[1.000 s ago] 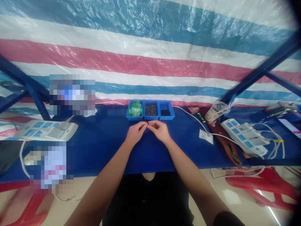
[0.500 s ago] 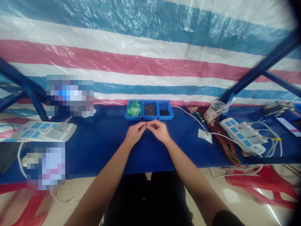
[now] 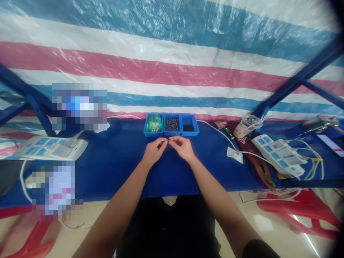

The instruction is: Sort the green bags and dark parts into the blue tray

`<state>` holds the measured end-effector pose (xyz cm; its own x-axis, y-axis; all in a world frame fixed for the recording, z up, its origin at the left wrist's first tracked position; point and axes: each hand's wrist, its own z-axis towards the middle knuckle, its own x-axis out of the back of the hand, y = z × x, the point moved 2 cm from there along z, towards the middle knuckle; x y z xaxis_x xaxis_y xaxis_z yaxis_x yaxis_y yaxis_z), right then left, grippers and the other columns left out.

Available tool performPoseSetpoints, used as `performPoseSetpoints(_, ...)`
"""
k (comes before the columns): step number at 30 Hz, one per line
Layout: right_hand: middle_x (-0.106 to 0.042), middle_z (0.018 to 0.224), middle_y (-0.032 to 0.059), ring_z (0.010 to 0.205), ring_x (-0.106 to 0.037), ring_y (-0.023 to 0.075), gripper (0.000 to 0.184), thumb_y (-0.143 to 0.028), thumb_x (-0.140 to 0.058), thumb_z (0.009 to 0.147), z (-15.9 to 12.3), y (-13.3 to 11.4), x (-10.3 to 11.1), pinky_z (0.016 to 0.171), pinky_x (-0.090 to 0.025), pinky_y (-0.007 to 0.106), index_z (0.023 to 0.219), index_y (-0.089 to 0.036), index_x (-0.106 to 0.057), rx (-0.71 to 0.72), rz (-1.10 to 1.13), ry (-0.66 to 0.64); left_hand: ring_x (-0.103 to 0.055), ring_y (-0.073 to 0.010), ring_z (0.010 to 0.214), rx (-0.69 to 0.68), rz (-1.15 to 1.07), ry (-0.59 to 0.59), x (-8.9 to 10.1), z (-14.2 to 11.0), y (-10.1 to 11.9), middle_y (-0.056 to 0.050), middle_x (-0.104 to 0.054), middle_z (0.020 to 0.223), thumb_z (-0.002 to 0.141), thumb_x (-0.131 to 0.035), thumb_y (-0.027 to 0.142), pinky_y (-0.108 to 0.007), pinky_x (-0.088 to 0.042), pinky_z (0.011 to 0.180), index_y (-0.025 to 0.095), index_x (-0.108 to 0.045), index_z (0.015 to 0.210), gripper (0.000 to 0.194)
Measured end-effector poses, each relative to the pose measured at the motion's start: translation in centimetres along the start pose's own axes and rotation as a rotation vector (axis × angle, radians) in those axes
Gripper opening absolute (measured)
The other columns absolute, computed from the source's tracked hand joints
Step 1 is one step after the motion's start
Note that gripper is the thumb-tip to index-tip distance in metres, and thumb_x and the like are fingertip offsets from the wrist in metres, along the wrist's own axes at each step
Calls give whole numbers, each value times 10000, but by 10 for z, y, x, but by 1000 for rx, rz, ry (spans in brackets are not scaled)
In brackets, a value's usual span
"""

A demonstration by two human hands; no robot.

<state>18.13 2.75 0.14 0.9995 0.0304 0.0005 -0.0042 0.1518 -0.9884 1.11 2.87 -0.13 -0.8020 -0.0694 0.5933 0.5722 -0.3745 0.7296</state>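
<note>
My left hand and my right hand meet fingertip to fingertip over the blue table, just in front of three small blue bins. Both pinch a tiny part between them that is too small to name. The left bin holds green pieces, the middle bin holds small dark metallic pieces, and the right bin holds black pieces.
A white power strip lies at the left, another power strip with cables at the right. A plastic cup lies tipped near a lanyard. A striped tarp hangs behind; red stools stand below the table edge.
Both hands stay pinched together at the same spot; only small finger shifts show. The view has moved slightly.
</note>
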Motion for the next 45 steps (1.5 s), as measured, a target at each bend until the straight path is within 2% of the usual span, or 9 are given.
performPoseSetpoints(5, -725, 750, 42, 646, -658, 159, 377, -482, -765, 695, 3, 1, 1, 624, -565, 305, 931, -189, -744, -32, 77, 21, -605, -103, 607, -5, -19, 39, 0, 0, -2, 13, -686, 713, 905, -560, 452, -220, -487, 667, 224, -703, 1076, 319)
performPoseSetpoints(11, -717, 709, 35, 606, -643, 139, 365, -463, -776, 691, 2, 4, 2, 621, -557, 295, 915, -177, -746, -64, 113, -28, -656, -119, 719, -32, -5, 48, -1, 1, -3, -17, -734, 848, 914, -557, 422, -236, -520, 770, 223, -732, 1022, 286)
performPoseSetpoints(19, -722, 729, 40, 638, -657, 153, 349, -469, -761, 715, 2, 5, -1, 646, -564, 315, 898, -173, -747, -88, 148, -50, -687, -147, 797, -52, 27, 19, 0, 0, -1, -30, -753, 935, 924, -538, 421, -249, -532, 786, 227, -729, 1037, 295)
performPoseSetpoints(26, -718, 752, 31, 626, -640, 135, 303, -377, -773, 727, 1, 7, 0, 630, -542, 291, 957, -182, -742, -32, 133, -68, -678, -124, 724, -48, 63, 8, 1, 0, 0, -6, -755, 902, 925, -538, 402, -226, -516, 738, 236, -723, 1034, 271)
performPoseSetpoints(31, -710, 722, 30, 606, -630, 134, 299, -394, -760, 736, 2, 8, 1, 628, -540, 296, 938, -173, -744, -52, 85, -47, -681, -123, 737, -44, 54, 33, 1, 0, 0, -6, -757, 909, 910, -561, 415, -224, -519, 767, 235, -727, 1041, 277)
performPoseSetpoints(39, -714, 772, 30, 653, -653, 143, 330, -384, -773, 717, 1, 8, -1, 654, -557, 307, 981, -191, -725, -56, 130, -71, -678, -132, 767, -41, 63, -15, 1, 2, -1, 8, -750, 934, 938, -517, 408, -234, -495, 749, 244, -718, 997, 266)
performPoseSetpoints(45, -698, 708, 26, 601, -628, 133, 324, -403, -792, 683, 2, 2, 0, 605, -540, 294, 899, -171, -728, -120, 119, -69, -656, -127, 729, 2, 63, -52, 2, 2, 1, 13, -736, 900, 937, -507, 425, -235, -475, 715, 243, -698, 1003, 272)
